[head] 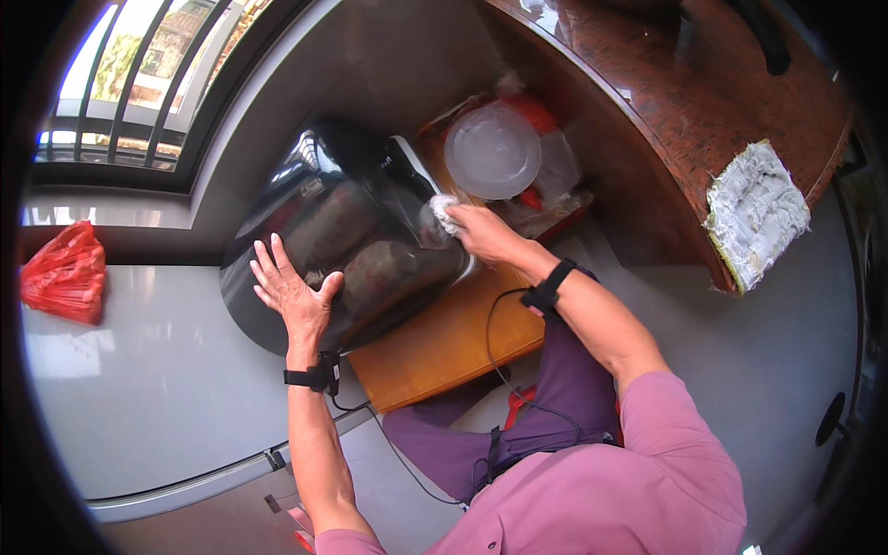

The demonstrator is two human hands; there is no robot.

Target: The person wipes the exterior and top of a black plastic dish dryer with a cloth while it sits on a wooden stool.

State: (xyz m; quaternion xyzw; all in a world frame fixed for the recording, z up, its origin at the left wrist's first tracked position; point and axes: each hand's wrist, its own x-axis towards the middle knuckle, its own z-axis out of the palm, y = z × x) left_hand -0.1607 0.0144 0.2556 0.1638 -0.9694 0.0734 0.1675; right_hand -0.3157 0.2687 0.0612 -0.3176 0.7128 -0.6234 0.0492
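A large, glossy black appliance-like object (326, 229) with a curved, shiny surface lies before me. I cannot tell exactly what it is. My left hand (295, 291) is spread over its left side with the fingers apart; it seems to rest on the surface and holds nothing. My right hand (485, 232) grips a crumpled white cloth (445, 214) against the object's right part, near its pale edge strip (415, 165). The palm side of both hands is hidden. Under the object is an orange-brown wooden surface (444, 347).
A translucent plastic tub (492, 149) sits among red and clear bags behind my right hand. A white mop-like pad (757, 215) hangs over the edge of a reddish-brown tabletop (694, 97). At left, a red plastic bag (66, 274) is on a grey glossy surface (159, 388), below a barred window (139, 76).
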